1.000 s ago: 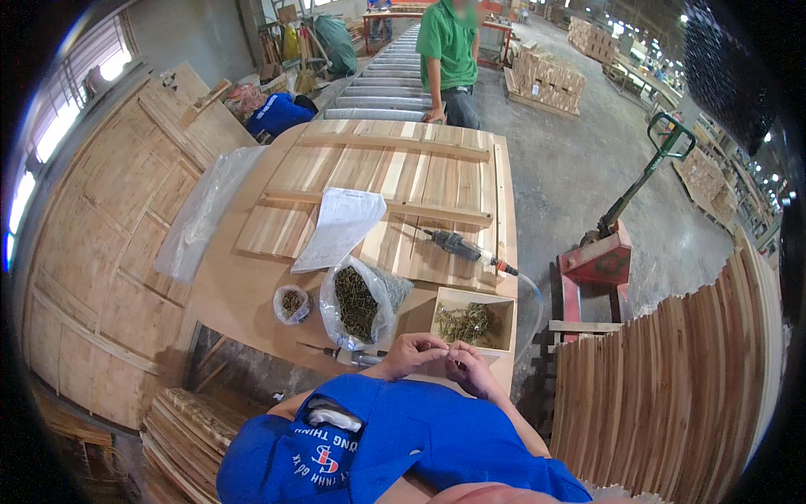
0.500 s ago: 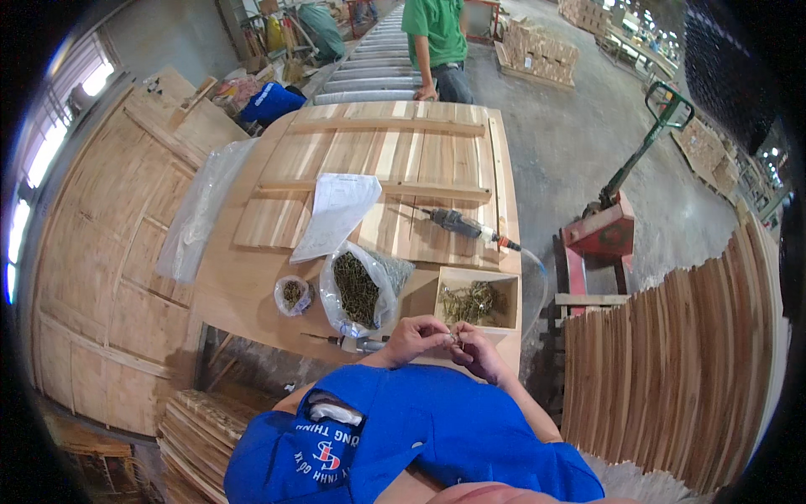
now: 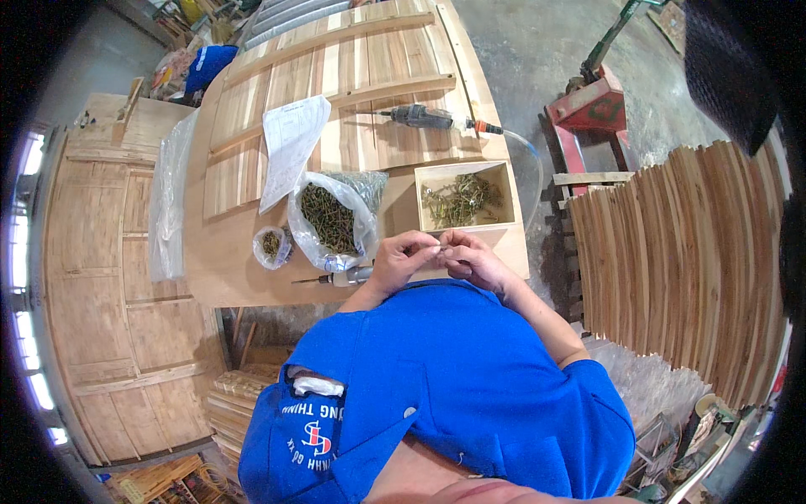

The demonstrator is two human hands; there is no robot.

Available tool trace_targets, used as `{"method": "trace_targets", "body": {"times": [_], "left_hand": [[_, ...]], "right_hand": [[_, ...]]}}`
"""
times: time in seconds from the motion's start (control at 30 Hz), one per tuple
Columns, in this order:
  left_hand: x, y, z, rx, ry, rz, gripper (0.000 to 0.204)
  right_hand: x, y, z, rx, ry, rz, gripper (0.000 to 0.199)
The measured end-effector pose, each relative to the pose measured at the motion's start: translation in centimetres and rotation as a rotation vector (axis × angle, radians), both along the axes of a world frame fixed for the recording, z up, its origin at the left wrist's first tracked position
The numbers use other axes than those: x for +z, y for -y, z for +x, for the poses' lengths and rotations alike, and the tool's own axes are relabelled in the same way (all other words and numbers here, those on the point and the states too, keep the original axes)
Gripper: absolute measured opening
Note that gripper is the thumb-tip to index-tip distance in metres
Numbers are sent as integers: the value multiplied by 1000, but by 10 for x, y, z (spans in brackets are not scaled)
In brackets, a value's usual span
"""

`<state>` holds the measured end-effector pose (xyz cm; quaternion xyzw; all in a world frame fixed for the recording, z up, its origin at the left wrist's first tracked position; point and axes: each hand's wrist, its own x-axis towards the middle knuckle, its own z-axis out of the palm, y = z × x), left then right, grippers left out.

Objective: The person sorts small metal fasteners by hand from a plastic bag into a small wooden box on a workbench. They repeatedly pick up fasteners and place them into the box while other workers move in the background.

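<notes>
Fingertip to fingertip, my left hand point(image 3: 403, 259) and my right hand point(image 3: 477, 262) meet in front of my blue shirt at the table's near edge. Both are closed in a pinch around something too small to make out. Just beyond them sits a wooden box point(image 3: 425, 223) with loose brass-coloured screws point(image 3: 462, 200) inside. To the left stands a clear plastic bag point(image 3: 366, 235) full of similar screws, with a smaller bag of screws point(image 3: 270, 244) beside it. A power driver point(image 3: 348, 276) with a long bit lies partly behind my left hand.
On the slatted wooden panel point(image 3: 353, 59) rest a second driver point(image 3: 420, 117) with an air hose and a paper sheet point(image 3: 294, 143). A red pallet jack point(image 3: 588, 109) and stacked boards point(image 3: 672, 260) stand right. Plastic film point(image 3: 170, 202) and large wooden panels point(image 3: 92, 277) are left.
The view has tipped downward, so the table sits higher in the picture and the person in green is out of sight. My hands stay pinched together near the box.
</notes>
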<state>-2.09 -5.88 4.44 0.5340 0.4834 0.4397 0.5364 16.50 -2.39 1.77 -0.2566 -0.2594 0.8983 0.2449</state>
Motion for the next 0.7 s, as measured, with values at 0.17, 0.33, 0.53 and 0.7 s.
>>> {"method": "trace_targets", "body": {"times": [0.17, 0.33, 0.53, 0.7], "left_hand": [[-19, -4, -5, 85, 20, -31, 7], [-13, -9, -1, 87, 96, -42, 7], [-20, -23, -10, 87, -118, -28, 10], [-23, -62, -16, 19, -418, -33, 20]], "right_hand": [[5, -4, -3, -95, 135, 156, 18], [11, -10, -6, -47, 193, 285, 18], [-5, -19, -6, -251, 209, 36, 20], [-35, -27, 11, -538, -41, -261, 39]]}}
